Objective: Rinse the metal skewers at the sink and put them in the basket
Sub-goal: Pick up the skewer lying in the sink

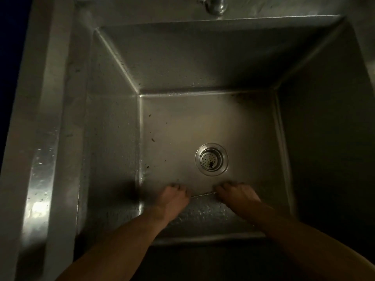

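Both hands reached down into the sink [113, 138], at the near edge of its floor. The left hand [174, 196] lay to the left, the right hand [236, 193] to the right, well apart. A skewer [203, 194] ran between them, one end at each hand. The drain [211, 159] sat in the floor just behind the skewer. The faucet [216, 5] stood at the far rim.

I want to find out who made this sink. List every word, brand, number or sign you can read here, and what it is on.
None: no readable text shows anywhere.
Sink: bare steel walls, only specks and water drops.
Drain strainer: holes only, no stamp visible.
Faucet: cut off at the top edge, no marking seen.
Skewer, held between the left hand and right hand: too thin and dim to show any mark.
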